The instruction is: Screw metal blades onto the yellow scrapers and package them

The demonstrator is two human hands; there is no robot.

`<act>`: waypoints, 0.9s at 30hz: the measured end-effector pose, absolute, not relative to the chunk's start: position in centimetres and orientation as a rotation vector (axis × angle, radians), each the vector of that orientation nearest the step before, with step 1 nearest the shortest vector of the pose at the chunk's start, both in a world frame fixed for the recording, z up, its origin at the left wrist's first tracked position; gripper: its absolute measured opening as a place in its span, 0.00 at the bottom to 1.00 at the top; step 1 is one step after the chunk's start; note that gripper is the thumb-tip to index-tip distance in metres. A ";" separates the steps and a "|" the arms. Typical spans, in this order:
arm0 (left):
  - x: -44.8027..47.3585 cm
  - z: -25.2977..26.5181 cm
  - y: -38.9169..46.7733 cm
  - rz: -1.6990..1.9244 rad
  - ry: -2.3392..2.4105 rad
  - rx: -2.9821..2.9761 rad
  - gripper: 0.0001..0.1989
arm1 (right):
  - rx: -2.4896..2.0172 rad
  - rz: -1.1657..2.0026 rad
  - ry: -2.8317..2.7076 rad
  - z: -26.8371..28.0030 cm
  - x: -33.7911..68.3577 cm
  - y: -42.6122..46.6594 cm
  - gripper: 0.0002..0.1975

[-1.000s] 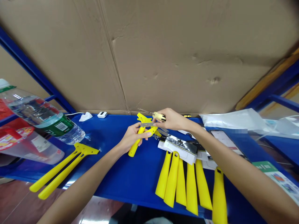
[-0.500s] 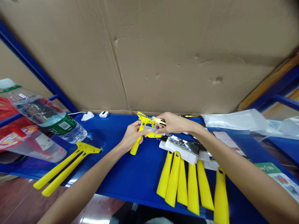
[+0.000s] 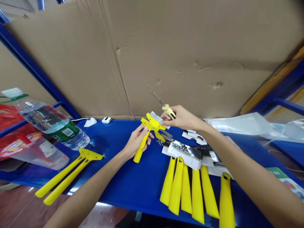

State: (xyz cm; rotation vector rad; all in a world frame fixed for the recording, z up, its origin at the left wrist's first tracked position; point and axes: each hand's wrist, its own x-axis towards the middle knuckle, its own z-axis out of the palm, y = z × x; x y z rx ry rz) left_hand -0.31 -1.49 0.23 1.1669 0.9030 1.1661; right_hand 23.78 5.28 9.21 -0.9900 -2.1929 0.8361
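My left hand is closed round the handle of a yellow scraper, its wide head turned up and to the right. My right hand grips a screwdriver with a cream and black handle; its shaft points up and left, clear of the scraper. The right fingertips are at the right end of the scraper head. A thin silver blade shows behind the head, close to those fingers; whether they touch it is unclear. Small screws lie on the blue table just beyond the scraper.
Several yellow scrapers with black-and-white packaged heads lie at right. Two bare yellow scrapers lie at left, near a water bottle and a plastic cup. A cardboard wall closes off the back.
The screwdriver has swung up and away from the scraper head, its tip now in the air. The scraper has turned in my left hand, showing more of its head.
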 end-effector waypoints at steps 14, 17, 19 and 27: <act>0.0 0.4 -2.0 1.005 0.922 1.232 0.28 | -0.960 0.864 -2.208 8.2 22.9 5.2 0.13; 0.0 0.3 -2.0 1.025 0.940 1.219 0.27 | -0.998 0.869 -2.259 7.7 22.6 5.2 0.11; -0.1 0.3 -1.9 1.043 0.942 1.226 0.27 | -1.007 0.867 -2.295 7.6 22.4 5.2 0.11; -0.2 0.3 -1.9 1.079 0.959 1.237 0.22 | -1.047 0.874 -2.293 7.3 22.6 5.6 0.14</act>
